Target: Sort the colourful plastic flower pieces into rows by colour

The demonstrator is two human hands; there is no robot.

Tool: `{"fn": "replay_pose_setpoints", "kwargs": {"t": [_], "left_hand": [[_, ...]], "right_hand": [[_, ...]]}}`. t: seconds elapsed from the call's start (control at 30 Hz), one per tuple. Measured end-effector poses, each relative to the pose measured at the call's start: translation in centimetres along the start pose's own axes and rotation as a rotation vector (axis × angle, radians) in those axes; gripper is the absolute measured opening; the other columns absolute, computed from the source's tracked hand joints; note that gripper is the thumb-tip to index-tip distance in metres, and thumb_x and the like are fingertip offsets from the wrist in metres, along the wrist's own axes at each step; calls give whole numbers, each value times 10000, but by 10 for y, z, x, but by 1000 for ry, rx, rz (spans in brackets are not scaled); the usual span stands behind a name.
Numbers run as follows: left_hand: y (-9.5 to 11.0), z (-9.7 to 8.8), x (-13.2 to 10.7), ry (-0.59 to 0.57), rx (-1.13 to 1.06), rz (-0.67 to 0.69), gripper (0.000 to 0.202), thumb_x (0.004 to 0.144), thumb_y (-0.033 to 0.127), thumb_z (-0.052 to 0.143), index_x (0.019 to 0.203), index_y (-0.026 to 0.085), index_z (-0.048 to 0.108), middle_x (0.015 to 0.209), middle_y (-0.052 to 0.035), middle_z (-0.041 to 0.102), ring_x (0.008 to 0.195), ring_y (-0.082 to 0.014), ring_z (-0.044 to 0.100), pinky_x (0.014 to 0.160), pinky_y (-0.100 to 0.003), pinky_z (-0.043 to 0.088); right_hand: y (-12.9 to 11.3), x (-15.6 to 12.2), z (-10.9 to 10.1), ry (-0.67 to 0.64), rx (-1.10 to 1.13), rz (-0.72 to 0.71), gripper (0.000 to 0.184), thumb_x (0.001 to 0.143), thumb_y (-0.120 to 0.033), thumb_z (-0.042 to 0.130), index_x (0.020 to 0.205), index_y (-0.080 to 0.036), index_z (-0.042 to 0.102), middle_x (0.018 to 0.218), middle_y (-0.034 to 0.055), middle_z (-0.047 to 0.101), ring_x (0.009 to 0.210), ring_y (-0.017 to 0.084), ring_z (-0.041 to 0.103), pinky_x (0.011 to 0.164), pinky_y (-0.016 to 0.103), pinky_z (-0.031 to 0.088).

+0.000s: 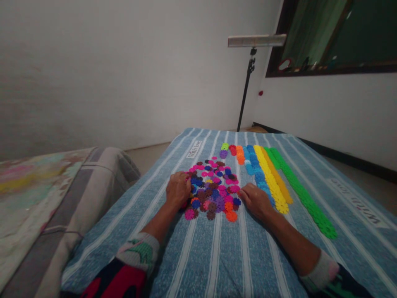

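A loose heap of flower-shaped plastic discs (214, 190) in pink, purple, brown, dark blue and orange lies mid-table. At its left edge, my left hand (179, 189) is closed with curled fingers, and pink discs (185, 204) show at its fingertips and beneath it. My right hand (256, 200) rests at the heap's right edge, its thumb and fingers pressed together; whatever sits between them is hidden. Right of the heap, matching discs lie in overlapping colour rows: yellow (271, 178), green (307, 203), blue (257, 169) and short orange (240, 155).
A blue striped cloth (217, 256) covers the table. Short groups of red discs (232, 149), lime discs (225, 146) and purple discs (223, 154) lie at the far end. Another cloth-covered surface (102, 178) stands left. Behind the table rises a black stand (245, 91) with a horizontal bar.
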State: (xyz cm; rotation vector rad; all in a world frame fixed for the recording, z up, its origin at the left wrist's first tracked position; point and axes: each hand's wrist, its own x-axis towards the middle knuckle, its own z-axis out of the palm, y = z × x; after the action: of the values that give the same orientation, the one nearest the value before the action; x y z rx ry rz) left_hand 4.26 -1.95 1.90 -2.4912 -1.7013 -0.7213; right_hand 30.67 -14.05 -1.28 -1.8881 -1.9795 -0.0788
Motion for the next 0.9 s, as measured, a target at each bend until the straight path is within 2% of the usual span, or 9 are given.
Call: {"fn": "replay_pose_setpoints", "kwargs": {"t": [0.13, 0.27, 0.4, 0.53, 0.7, 0.9], "left_hand": [[36, 0, -5, -47, -106, 176, 227, 848, 185, 475, 838, 186, 702, 1012, -72, 691, 1035, -217, 583, 982, -383, 449], [70, 3, -9, -122, -199, 368, 207, 880, 214, 493, 865, 180, 697, 994, -72, 685, 1014, -206, 584, 971, -370, 447], [94, 7, -10, -195, -161, 414, 202, 884, 233, 503, 866, 161, 690, 1034, -97, 654, 1044, -221, 567, 972, -365, 439], [105, 14, -11, -265, -55, 385, 216, 867, 319, 544, 928, 170, 689, 1131, -124, 602, 1069, -262, 546, 929, -411, 449], [110, 25, -11, -278, -9, 384, 238, 849, 335, 562, 954, 160, 685, 1245, -150, 559, 1146, -321, 499, 934, -472, 423], [112, 27, -7, -316, -84, 353, 150, 814, 249, 577, 907, 154, 648, 1066, -116, 637, 1031, -257, 547, 895, -387, 420]], "right_hand": [[-1, 0, 0, 16, 13, 1, 318, 994, -287, 387, 819, -194, 635, 832, 50, 606, 794, 162, 568, 707, 264, 360], [-6, 0, -3, -15, -24, 19, 289, 992, -289, 419, 833, -186, 638, 855, 55, 611, 818, 165, 576, 704, 262, 361], [-10, 0, -6, -44, -47, 26, 251, 986, -278, 442, 863, -193, 644, 882, 55, 619, 844, 166, 577, 707, 256, 362], [-11, -1, -8, -51, -51, 16, 242, 985, -265, 446, 862, -194, 642, 891, 55, 618, 856, 168, 575, 710, 258, 362], [-11, -1, -8, -52, -52, 11, 243, 984, -260, 447, 861, -188, 644, 891, 58, 621, 852, 169, 574, 712, 264, 360], [-11, -1, -6, -34, -59, 4, 231, 977, -257, 470, 848, -182, 647, 875, 53, 622, 842, 169, 578, 708, 265, 366]]}}
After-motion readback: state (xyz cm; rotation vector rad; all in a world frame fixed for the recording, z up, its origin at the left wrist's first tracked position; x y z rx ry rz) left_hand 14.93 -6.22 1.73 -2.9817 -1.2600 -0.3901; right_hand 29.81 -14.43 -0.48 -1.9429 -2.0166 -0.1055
